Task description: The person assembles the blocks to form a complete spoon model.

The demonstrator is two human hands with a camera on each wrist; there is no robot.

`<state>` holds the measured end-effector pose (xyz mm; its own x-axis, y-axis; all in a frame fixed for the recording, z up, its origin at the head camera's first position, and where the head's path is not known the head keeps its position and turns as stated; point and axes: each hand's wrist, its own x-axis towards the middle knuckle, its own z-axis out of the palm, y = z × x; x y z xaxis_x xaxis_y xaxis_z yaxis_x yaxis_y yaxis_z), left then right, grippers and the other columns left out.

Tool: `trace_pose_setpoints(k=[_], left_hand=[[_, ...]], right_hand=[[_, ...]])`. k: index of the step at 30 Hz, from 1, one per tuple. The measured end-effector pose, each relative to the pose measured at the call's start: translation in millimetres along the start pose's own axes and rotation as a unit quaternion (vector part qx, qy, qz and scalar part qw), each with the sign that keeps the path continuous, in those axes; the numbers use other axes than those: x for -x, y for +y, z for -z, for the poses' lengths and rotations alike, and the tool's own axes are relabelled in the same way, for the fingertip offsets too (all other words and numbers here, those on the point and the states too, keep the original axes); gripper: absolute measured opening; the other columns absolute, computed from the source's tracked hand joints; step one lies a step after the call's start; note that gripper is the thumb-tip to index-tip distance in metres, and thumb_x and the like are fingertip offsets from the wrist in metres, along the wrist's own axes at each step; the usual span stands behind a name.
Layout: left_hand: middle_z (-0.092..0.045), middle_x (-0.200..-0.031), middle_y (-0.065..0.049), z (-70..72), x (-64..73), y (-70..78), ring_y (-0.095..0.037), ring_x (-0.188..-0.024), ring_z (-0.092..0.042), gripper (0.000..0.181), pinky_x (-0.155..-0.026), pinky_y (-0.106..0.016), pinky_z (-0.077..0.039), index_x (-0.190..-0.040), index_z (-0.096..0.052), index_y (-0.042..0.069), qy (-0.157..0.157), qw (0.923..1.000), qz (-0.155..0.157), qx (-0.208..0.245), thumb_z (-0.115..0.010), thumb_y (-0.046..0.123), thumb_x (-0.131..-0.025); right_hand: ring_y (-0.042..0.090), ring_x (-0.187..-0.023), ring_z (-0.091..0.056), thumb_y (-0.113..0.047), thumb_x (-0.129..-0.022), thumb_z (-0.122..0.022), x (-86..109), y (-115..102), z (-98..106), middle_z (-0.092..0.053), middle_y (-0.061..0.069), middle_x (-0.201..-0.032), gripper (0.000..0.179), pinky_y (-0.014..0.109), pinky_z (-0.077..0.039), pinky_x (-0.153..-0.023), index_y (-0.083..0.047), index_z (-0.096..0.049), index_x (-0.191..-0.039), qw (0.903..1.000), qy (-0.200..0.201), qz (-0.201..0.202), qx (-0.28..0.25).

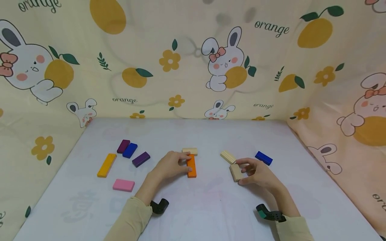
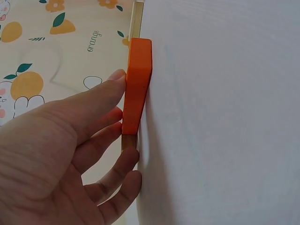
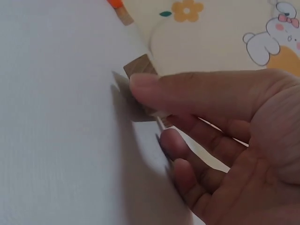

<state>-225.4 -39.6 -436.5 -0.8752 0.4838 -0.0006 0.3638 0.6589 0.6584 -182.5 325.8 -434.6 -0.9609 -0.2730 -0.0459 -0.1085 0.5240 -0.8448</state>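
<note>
I log one orange block (image 1: 192, 166), plain and oblong, lengthwise away from me on the desk (image 1: 211, 207), held along one side by the left hand (image 1: 170, 164). The right hand (image 1: 258, 172) pinches a bare-wood block (image 1: 236, 172), angled; desk contact unclear to me.

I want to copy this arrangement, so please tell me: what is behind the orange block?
Just beyond the far end of the orange block lies a plain wooden block, set crosswise. The left hand covers part of its near edge, so that part cannot be seen.
</note>
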Motion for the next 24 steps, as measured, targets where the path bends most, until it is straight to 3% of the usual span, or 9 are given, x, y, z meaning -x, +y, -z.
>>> trace_pose_setpoints(k=[4, 9, 16, 24], left_hand=[[-0.055, -0.139, 0.010, 0.4, 0.3, -0.7, -0.017, -0.113, -0.053, 0.049, -0.104, -0.041, -0.040, -0.131, -0.066, 0.018, -0.001, 1.0000, 0.002, 0.001, -0.077, 0.034, -0.087], [-0.055, -0.139, 0.009, 1.5, 0.4, -0.1, -0.018, -0.120, -0.052, 0.049, -0.105, -0.041, -0.038, -0.131, -0.066, 0.017, -0.006, 1.0000, 0.000, 0.002, -0.077, 0.035, -0.087], [-0.055, -0.139, 0.009, 2.0, 1.6, -0.4, -0.020, -0.126, -0.050, 0.049, -0.107, -0.043, -0.036, -0.131, -0.066, 0.016, -0.001, 1.0000, -0.003, 0.001, -0.077, 0.034, -0.087], [-0.056, -0.138, 0.007, 0.9, -0.1, -3.3, -0.021, -0.124, -0.052, 0.049, -0.105, -0.043, -0.038, -0.130, -0.066, 0.016, 0.003, 0.9999, -0.016, 0.002, -0.077, 0.035, -0.086]], right_hand=[[0.034, -0.094, -0.055, -0.005, -0.067, -0.090, 0.5, -8, -4, -0.060, 0.016, -0.106, 0.070, 0.030, -0.051, -0.073, -0.005, -0.060, -0.130, 0.9999, -0.005, -0.002, -0.015], [0.032, -0.097, -0.054, -0.008, -0.065, -0.091, 1.1, -25, -18, -0.060, 0.014, -0.110, 0.073, 0.031, -0.051, -0.074, -0.006, -0.060, -0.131, 0.9992, -0.009, -0.021, -0.034], [0.030, -0.096, -0.056, -0.009, -0.063, -0.093, -1.5, -51, -51, -0.060, 0.010, -0.119, 0.076, 0.035, -0.050, -0.077, -0.005, -0.059, -0.132, 0.9977, -0.014, -0.033, -0.058], [0.028, -0.088, -0.058, -0.007, -0.065, -0.091, -2.8, -78, -89, -0.061, 0.009, -0.118, 0.074, 0.034, -0.052, -0.072, -0.005, -0.059, -0.132, 0.9938, -0.038, -0.056, -0.088]])
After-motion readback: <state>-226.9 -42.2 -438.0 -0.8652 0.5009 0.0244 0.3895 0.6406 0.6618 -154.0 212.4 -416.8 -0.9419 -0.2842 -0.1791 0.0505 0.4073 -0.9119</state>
